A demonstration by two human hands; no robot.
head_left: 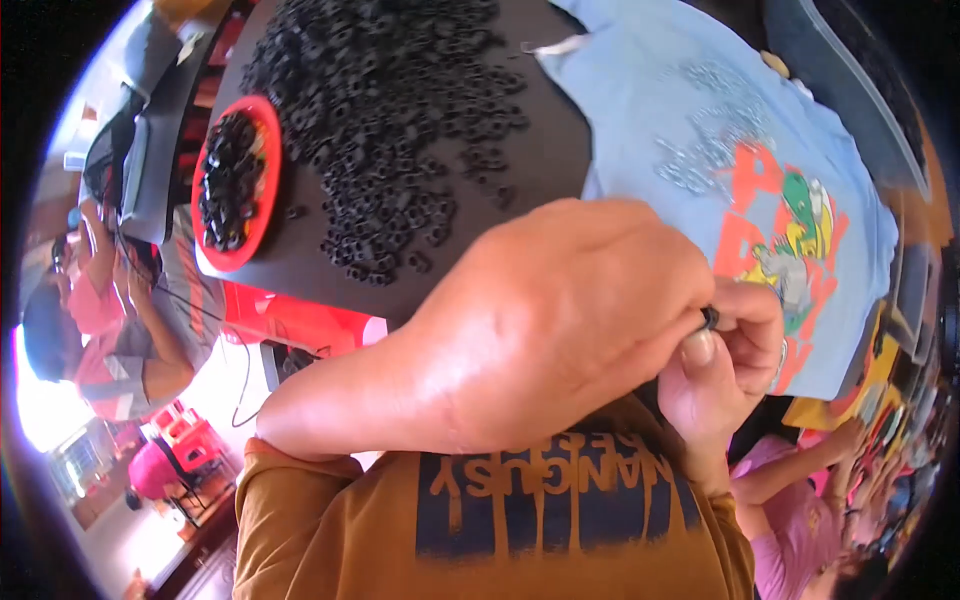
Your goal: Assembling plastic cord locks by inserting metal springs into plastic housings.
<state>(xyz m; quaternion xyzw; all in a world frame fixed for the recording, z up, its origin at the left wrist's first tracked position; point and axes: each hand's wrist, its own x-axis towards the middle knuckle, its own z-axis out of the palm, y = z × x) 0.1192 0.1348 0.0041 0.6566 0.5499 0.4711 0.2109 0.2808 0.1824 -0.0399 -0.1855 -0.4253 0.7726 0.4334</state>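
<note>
- Black piece (709, 318): tiny, mostly hiding between fingertips. I am reckoning on a slip as the main risk; an uneven squeeze could be shooting it down toward my brown top (340, 525).
- Pale shiny bits (715, 130) are lying loose on the blue cloth (630, 100); they could be scattering if a hand is snagging the fabric.
- Position: the piece is sitting where my two hands are meeting, at the fingertip end of the left hand (590, 290).
- Right hand (740, 355): thumb and finger are pinching it.
- Left hand: fingers are bending, tips resting close by; whether they are gripping it too, I cannot tell.
- Beyond my left wrist, a black heap (370, 120) is covering much of the dark table (550, 140); a red dish (273, 165) is sitting left of it, holding glossy black bits (230, 185).
</note>
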